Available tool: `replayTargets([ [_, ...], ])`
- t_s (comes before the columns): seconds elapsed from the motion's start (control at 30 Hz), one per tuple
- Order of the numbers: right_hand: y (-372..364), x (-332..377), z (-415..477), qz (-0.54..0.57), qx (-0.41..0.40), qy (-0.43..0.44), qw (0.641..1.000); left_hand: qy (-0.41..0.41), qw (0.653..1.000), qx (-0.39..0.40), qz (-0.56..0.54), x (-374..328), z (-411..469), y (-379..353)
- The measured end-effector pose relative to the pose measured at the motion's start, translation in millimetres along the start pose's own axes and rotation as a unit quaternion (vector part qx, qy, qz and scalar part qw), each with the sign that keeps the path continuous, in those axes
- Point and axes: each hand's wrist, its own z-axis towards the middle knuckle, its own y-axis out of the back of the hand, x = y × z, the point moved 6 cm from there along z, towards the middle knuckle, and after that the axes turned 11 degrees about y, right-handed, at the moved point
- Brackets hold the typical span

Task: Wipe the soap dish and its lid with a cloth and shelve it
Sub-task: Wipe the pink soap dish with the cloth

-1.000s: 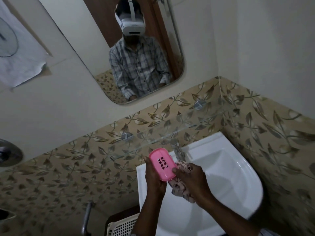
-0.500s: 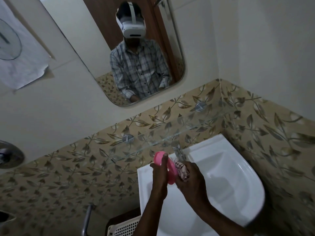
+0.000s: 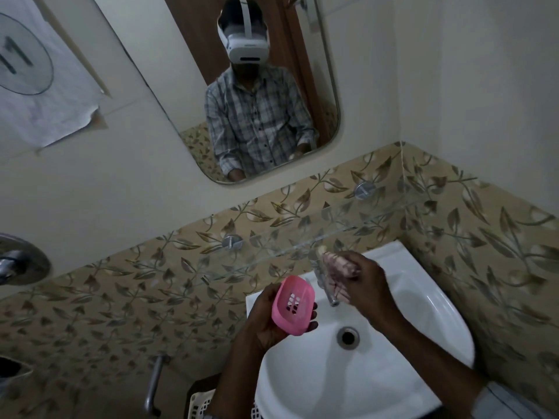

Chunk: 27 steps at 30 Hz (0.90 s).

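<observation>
Taking the white ceramic corner washbasin as the landmark and going left to right: far to its upper left a curled sheet of white paper hangs on the cream wall, and lower on that wall sits a round chrome fitting. Just off the basin's lower left corner a white plastic lattice basket shows. Over the basin's left rim the left hand holds the pink plastic soap dish, an oval tray with drain slots, tilted with its hollow facing the camera; the fingers curl around its underside and far edge. Above the basin's back edge the right hand clenches a bunched pink-and-white patterned cloth, held apart from the dish, just beside the chrome tap. A clear glass shelf runs along the leaf-patterned tiles just behind the basin, and a rounded mirror hangs above it.
</observation>
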Motion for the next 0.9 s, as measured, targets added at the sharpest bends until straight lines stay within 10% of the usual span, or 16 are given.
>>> replayTargets([
  [0.2, -70, 22, -35, -0.241, 0.231, 0.401, 0.853, -0.024, 1.000, 0.000, -0.020, -7, 7, -21],
  [0.4, -69, 14, -19, -0.260, 0.184, 0.437, 0.841, -0.041, 0.999, 0.018, -0.016, -4, 4, -22],
  [0.5, -80, 10, -36, -0.246, 0.273, 0.518, 0.773, -0.020, 0.998, 0.031, -0.045, 0, 5, -19],
  [0.8, -79, 11, -14, -0.422, 0.193, 0.403, 0.788, -0.152, 0.988, -0.018, -0.003, -13, 11, -6],
  [0.9, -75, 12, 2, -0.509, 0.159, 0.235, 0.813, -0.181, 0.983, -0.043, 0.003, -10, 12, -8],
])
